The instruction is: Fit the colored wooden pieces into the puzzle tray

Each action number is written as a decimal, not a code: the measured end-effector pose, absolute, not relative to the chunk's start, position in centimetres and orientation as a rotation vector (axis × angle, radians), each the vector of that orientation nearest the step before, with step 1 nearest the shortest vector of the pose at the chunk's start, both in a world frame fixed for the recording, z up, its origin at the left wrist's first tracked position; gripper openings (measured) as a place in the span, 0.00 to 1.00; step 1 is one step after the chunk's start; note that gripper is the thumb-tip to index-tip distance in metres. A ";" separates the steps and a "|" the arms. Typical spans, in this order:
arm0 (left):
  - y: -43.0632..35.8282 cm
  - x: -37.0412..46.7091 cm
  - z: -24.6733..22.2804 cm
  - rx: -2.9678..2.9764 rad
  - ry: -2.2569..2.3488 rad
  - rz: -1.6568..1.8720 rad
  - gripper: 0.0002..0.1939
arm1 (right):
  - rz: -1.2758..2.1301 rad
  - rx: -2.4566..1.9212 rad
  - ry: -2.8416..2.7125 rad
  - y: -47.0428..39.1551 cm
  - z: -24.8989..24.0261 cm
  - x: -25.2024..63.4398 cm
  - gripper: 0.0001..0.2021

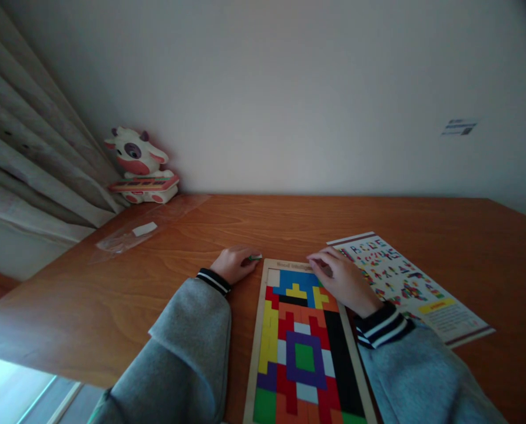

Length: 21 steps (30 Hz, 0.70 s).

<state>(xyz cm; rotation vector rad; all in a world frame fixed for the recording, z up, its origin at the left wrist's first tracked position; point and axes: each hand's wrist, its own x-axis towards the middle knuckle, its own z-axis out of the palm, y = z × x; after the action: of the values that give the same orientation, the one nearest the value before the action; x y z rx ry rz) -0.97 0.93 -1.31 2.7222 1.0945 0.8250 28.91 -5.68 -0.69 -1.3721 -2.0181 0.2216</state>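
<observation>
My left hand (234, 265) rests beside the upper left corner of a wooden puzzle board (259, 341). Between its thumb and fingers is a small green block (254, 257), mostly covered by the fingers. Over the board's upper right part is my right hand (343, 280), thumb and fingertips drawn together near the top edge; whether something is between them, I cannot make out. Flat coloured blocks fill much of the frame: a purple ring around a green block (305, 357), long black blocks (343, 359), a yellow block (296, 291) and a white square (273, 277).
A printed pattern sheet (422, 294) lies right of the board, partly under my right forearm. Clear plastic wrapping (121, 238) lies on the wooden table (183, 247) at left. A toy cow with a keyboard (143, 168) stands at the back left by the curtain (33, 135).
</observation>
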 end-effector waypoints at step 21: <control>-1.6 1.8 0.3 2.576 0.405 0.801 0.08 | 0.238 -1.370 -2.030 -5.8 -0.5 28.9 0.09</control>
<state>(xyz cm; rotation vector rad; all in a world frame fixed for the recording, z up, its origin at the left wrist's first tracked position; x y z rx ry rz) 1.76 -1.65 0.33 2.5757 0.4045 0.8012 28.94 -5.80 -0.50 -1.3705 -2.0305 0.2379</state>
